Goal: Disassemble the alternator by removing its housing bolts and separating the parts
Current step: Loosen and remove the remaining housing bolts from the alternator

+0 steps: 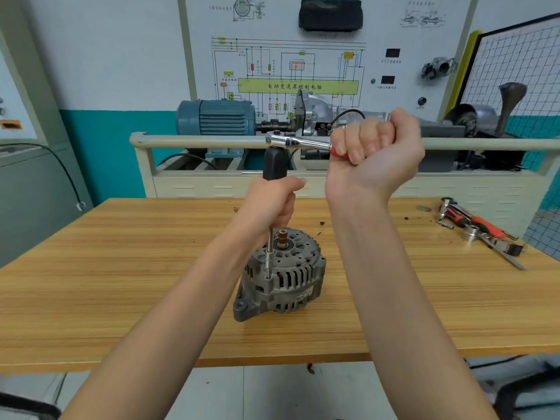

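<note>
Your left hand (270,204) grips the upright driver (274,163), its shaft tip seated in a bolt on the alternator (281,275), which stands mid-table (121,268). Your right hand (375,140) clenches the ratchet (295,141) handle, the ratchet head atop the driver. Spare tools (481,230) lie far right.

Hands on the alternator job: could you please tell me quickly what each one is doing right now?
Left hand: grips the black driver handle, its shaft in the alternator.
Right hand: grips the ratchet wrench handle.
</note>
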The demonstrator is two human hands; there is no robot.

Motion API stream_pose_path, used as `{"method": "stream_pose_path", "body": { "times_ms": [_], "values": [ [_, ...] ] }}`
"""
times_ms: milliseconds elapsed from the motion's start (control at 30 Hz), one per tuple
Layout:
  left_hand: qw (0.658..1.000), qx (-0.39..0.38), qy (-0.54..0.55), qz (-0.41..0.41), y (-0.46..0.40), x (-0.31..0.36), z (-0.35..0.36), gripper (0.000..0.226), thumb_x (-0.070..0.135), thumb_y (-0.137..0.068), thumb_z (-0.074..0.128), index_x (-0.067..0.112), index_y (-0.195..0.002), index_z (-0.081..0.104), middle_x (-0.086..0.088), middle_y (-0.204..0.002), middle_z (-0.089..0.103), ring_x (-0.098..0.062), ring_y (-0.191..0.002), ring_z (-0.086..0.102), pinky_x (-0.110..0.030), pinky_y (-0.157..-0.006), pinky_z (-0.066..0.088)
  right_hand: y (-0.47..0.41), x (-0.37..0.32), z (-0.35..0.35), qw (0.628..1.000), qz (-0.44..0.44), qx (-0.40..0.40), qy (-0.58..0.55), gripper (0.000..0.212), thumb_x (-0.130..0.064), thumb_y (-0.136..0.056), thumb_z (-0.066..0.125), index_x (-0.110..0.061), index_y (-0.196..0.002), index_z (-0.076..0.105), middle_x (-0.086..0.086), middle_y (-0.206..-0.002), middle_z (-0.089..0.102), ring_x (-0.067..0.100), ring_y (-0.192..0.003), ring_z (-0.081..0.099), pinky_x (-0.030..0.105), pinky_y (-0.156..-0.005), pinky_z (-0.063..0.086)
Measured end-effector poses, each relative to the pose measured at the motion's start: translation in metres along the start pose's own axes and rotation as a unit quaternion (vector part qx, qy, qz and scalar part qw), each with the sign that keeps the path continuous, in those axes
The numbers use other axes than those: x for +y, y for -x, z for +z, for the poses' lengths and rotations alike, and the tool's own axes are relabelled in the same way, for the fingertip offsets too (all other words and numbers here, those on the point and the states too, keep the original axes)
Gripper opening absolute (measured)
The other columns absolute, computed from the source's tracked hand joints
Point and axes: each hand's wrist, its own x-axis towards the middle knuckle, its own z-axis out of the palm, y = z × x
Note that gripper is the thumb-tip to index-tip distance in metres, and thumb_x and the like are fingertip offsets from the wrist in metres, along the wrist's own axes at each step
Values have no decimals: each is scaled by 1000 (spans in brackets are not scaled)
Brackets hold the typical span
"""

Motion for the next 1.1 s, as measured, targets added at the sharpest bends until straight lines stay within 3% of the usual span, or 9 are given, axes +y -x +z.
{"method": "stream_pose_path", "body": {
  "times_ms": [133, 400, 533, 667, 733, 867, 933, 1000, 1100],
  "values": [
    [997, 73, -32, 17, 1, -2, 7, 32, 9, -90, 56, 16, -65, 38, 9, -38, 32, -7, -30, 26, -16, -34, 23, 9, 1, 5, 998, -42, -22, 29, 61, -8, -96, 38, -21, -38, 29, -5, -39, 18, 12, -34, 17, 24, -41, 22],
    [954, -296, 46, 27, 3, 4, -21, 43, 19, -77, 63, 21, -40, 42, 8, -36, 35, -7, -31, 30, -19, -40, 23, -30, -9, -2, 973, 215, 30, -84, 57, -8, -93, 36, -17, -36, 28, -7, -33, 21, 9, -25, 18, 15, -33, 19],
    [991, -130, -5, 14, 4, 1, -10, 55, 13, -90, 56, 24, -41, 35, 9, -34, 27, -7, -29, 21, -18, -35, 18, -18, -9, -4, 988, 137, 25, -68, 56, -9, -94, 37, -19, -40, 28, -7, -36, 19, 10, -30, 16, 19, -36, 18],
    [995, 88, -31, 26, 3, -3, 8, 32, 6, -88, 56, 16, -64, 37, 8, -38, 32, -7, -30, 26, -17, -35, 22, 12, 0, 4, 999, -31, -16, 12, 59, -8, -96, 38, -21, -40, 30, -5, -39, 19, 11, -33, 17, 24, -39, 22],
    [995, 81, -39, 42, 5, -3, 5, 33, 5, -87, 57, 17, -61, 40, 8, -40, 33, -8, -32, 27, -19, -37, 23, 15, 1, 8, 998, -36, -33, 24, 59, -8, -97, 38, -21, -39, 30, -5, -39, 19, 11, -33, 18, 24, -40, 23],
    [984, -175, 18, 24, 8, 5, -20, 47, 8, -85, 59, 21, -44, 38, 6, -41, 32, -9, -37, 26, -19, -40, 24, -11, -5, 9, 994, 106, -2, -7, 56, -9, -95, 37, -20, -41, 27, -6, -36, 19, 10, -30, 16, 18, -37, 19],
    [969, -244, 17, 9, 9, 9, -26, 44, 13, -82, 57, 20, -43, 38, 5, -40, 33, -10, -37, 28, -20, -41, 25, -21, -4, 8, 983, 178, 22, -44, 54, -9, -94, 38, -19, -42, 27, -7, -34, 20, 9, -28, 17, 15, -35, 18],
    [977, -215, -8, 4, 9, 8, -21, 51, 13, -86, 55, 22, -40, 35, 6, -37, 29, -8, -32, 24, -19, -38, 22, -22, -3, 5, 979, 188, 32, -67, 54, -9, -94, 38, -18, -42, 27, -7, -34, 20, 8, -27, 17, 16, -35, 18],
    [999, -29, -20, 0, 8, 3, -8, 49, 9, -91, 52, 24, -48, 35, 8, -37, 26, -8, -30, 19, -17, -35, 18, -12, -3, 4, 993, 113, 21, -37, 52, -8, -93, 37, -19, -43, 27, -6, -38, 18, 10, -32, 15, 20, -38, 18]
  ]
}}
